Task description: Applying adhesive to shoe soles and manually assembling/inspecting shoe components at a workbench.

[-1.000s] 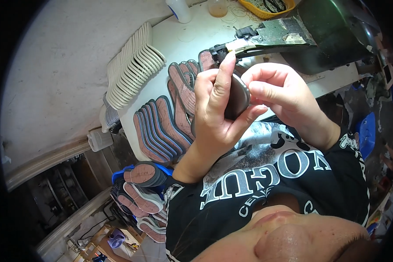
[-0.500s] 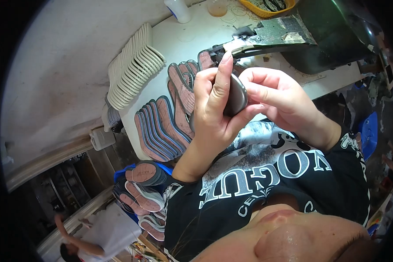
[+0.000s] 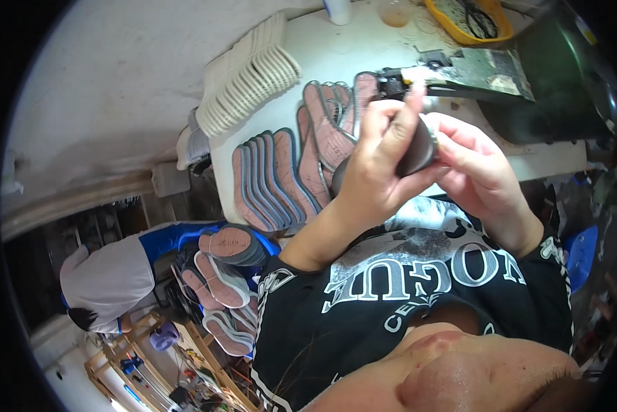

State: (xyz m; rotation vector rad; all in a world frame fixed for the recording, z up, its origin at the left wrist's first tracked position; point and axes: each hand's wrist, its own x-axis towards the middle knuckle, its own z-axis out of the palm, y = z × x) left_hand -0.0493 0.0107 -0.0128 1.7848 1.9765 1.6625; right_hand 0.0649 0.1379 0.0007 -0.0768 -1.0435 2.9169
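My left hand (image 3: 376,165) and my right hand (image 3: 474,172) are raised close together above my chest, both gripping one dark grey shoe sole (image 3: 417,147). The left fingers wrap over its near side, and the right fingers pinch its far edge. Most of the sole is hidden between the hands. Just beyond the hands, several pink soles with grey rims (image 3: 326,127) lie fanned on the white worktable (image 3: 336,51).
A stack of white soles (image 3: 250,75) stands at the table's left end. A dark machine (image 3: 555,89) and a yellow tray (image 3: 468,17) sit at the back right. A blue bin of soles (image 3: 223,275) is down left, with another person (image 3: 113,278) bending beside it.
Both hands have kept hold of the sole and turned it only slightly. A person in a white and blue top has come into view at the lower left.
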